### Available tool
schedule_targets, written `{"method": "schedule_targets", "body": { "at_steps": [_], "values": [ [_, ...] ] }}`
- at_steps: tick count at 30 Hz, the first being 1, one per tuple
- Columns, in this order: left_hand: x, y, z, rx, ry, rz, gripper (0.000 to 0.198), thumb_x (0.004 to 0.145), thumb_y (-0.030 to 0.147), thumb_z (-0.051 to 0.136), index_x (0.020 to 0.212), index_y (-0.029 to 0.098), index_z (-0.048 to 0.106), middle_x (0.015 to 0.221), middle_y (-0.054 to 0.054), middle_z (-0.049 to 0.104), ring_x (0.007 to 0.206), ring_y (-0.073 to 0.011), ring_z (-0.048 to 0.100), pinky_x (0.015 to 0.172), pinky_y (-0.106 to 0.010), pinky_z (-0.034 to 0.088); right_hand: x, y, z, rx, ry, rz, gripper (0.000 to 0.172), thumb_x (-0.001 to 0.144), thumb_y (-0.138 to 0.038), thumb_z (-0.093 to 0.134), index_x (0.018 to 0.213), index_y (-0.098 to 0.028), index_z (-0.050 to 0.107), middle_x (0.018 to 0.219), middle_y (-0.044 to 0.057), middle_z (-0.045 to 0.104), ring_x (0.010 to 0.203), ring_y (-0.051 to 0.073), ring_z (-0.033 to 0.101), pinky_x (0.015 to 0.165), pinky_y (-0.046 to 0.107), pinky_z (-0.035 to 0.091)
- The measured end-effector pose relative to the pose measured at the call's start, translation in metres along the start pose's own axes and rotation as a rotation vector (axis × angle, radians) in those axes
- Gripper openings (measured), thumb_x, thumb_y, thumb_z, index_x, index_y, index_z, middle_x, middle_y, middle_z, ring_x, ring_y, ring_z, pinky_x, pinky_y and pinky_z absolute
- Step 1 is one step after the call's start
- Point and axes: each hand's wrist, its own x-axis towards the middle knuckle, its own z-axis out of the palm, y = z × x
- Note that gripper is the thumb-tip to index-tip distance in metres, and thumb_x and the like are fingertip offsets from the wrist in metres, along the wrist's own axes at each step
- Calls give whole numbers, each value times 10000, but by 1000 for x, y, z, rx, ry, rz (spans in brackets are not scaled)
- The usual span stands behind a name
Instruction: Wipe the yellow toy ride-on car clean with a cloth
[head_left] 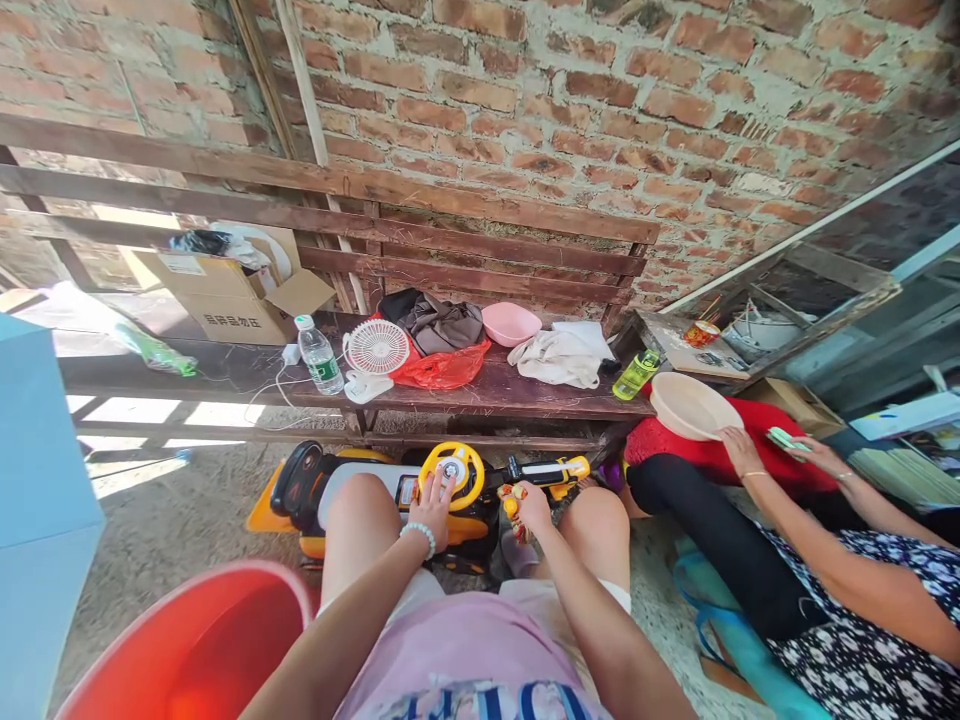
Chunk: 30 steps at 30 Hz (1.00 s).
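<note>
My left hand point(433, 512), with a beaded bracelet at the wrist, rests over the yellow steering wheel point(475, 470) of a ride-on toy car point(345, 487). Its fingers are stretched out across the wheel's hub and do not wrap the rim. My right hand point(535, 508) is closed around a small bunch of yellow and reddish-brown pieces point(512, 505), whose exact kind I cannot make out. Just beyond that hand lies the toy's yellow and black arm point(551, 470). The toy stands between my knees and the bench.
A brown bench point(480, 400) carries a water bottle point(320, 357), a white fan point(376, 347), a pink basin point(511, 323), cloths and a green bottle point(636, 376). A red tub point(195, 640) stands left. At right, a co-worker's hands hold a cream basin point(694, 405) and a small pale-green item point(787, 440).
</note>
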Motion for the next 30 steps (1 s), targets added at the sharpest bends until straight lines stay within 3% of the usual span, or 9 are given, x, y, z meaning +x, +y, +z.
{"method": "schedule_targets", "body": {
  "at_steps": [4,9,13,16,19,22,24,27,30],
  "values": [
    [-3,3,-5,-14,9,-4,1120,774,209,684,1667,236,10,1733,-94,-129,1612,-356,-2,1171,-555,374,2,-14,-2,-212,-97,-63,135,733,-332,777,737,-217,706,764,9,723,717,163,632,601,234,360],
    [-4,3,-4,-36,18,-5,1086,770,174,649,1669,215,40,1733,-88,-116,1610,-355,-22,1194,-554,350,5,-16,9,-301,-13,66,184,826,-433,719,851,-250,726,885,39,770,782,192,697,614,246,389],
    [-3,0,1,-39,42,-1,1077,771,145,627,1668,224,35,1728,-77,-129,1610,-355,-15,1199,-550,350,5,6,7,-226,110,161,179,828,-421,698,838,-244,718,924,76,787,829,229,729,658,270,455],
    [-4,-1,4,-16,51,2,1062,783,123,616,1668,232,39,1732,-82,-119,1612,-346,8,1196,-544,356,3,33,-7,-165,214,261,196,822,-398,668,830,-209,717,908,132,790,823,265,743,671,301,500],
    [-5,-1,5,-13,65,0,1034,806,123,608,1669,230,49,1737,-90,-103,1612,-346,8,1200,-540,353,6,53,-24,23,348,266,278,802,-453,653,825,-182,711,878,151,789,806,277,741,683,314,535],
    [-6,-1,4,-7,70,-7,1015,816,116,609,1671,221,71,1741,-104,-76,1612,-346,34,1203,-527,349,19,53,-32,273,485,175,418,790,-560,626,901,-169,723,888,132,790,824,275,731,727,326,559],
    [-7,0,3,-4,73,-8,1009,817,108,612,1671,222,88,1743,-106,-63,1611,-345,62,1196,-505,364,33,41,-32,291,475,37,470,810,-572,591,1007,-170,736,993,124,788,921,274,722,819,345,564],
    [-7,0,3,1,82,-12,1011,808,114,625,1669,217,107,1744,-108,-51,1610,-350,60,1189,-497,375,49,19,-29,139,389,-192,400,840,-455,571,1079,-195,760,1228,119,725,1107,264,668,990,375,523],
    [-6,0,5,-12,82,-18,1050,785,138,639,1665,221,72,1744,-90,-46,1609,-362,28,1184,-512,383,55,5,-32,-140,267,-311,363,831,-286,579,1133,-222,771,1332,95,649,1171,249,623,1041,368,493]
  ]
}}
